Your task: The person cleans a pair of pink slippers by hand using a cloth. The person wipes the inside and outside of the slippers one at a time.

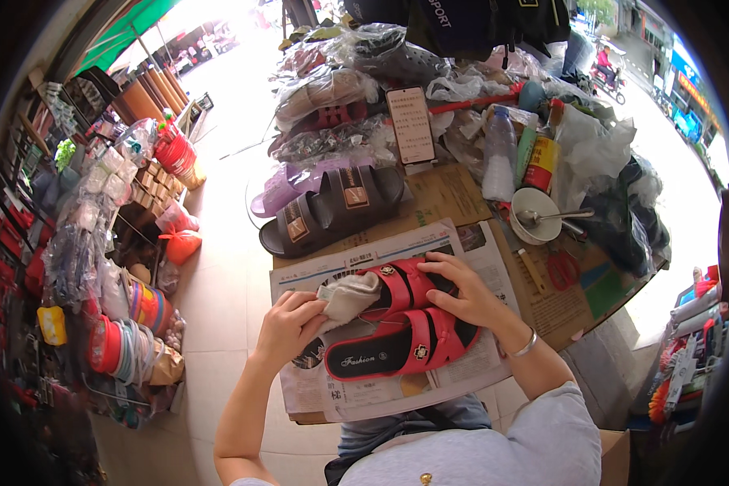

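Observation:
A pair of red open-toed sandals with dark insoles and flower ornaments lies on a newspaper [316,401]. My left hand [296,319] pinches a pale cloth [351,297], which rests over the insole end of the farther sandal [401,288]. Across from it, my right hand [462,290] lies on that sandal's other end, with thumb and fingers apart against the red straps. The nearer sandal [376,358] sits alongside, closer to my body, and neither hand holds it. Beyond the newspaper stand dark slide sandals [334,209].
A phone [410,126] stands upright behind the slides, before piled plastic-wrapped shoes [328,97]. On the right are a plastic bottle [499,155], a bowl [533,212] with a spoon, red-handled scissors [562,270] and a wooden-handled tool [531,271]. Packed goods line the left side.

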The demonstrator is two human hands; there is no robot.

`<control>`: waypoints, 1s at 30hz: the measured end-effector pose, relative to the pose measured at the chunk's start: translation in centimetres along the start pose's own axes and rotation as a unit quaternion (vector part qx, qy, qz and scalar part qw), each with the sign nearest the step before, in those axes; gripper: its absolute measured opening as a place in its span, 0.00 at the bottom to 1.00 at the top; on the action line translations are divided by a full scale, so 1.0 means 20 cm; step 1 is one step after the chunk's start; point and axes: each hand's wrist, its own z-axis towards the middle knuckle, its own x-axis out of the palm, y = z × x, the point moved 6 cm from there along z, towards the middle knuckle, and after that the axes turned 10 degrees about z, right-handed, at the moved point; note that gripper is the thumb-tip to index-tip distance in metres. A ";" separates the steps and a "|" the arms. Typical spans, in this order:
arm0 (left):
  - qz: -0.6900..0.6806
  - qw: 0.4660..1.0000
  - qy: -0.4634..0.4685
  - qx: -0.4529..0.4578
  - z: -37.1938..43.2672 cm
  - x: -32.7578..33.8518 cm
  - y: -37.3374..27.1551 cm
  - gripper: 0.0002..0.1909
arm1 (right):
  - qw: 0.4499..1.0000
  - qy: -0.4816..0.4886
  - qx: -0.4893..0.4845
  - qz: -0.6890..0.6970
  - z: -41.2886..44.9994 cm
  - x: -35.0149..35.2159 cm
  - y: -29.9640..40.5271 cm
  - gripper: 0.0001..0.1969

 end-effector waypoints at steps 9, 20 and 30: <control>-0.013 0.997 -0.019 0.072 0.23 0.16 -0.21 0.12 | 1.000 0.009 -0.003 0.006 0.02 0.02 0.00 0.25; -0.009 0.999 -0.022 0.024 0.11 0.08 -0.11 0.11 | 1.000 0.004 -0.003 -0.007 0.01 0.01 0.00 0.25; 0.004 0.999 -0.046 0.005 -0.05 -0.13 -0.11 0.11 | 1.000 0.000 0.002 0.006 0.00 0.00 -0.01 0.25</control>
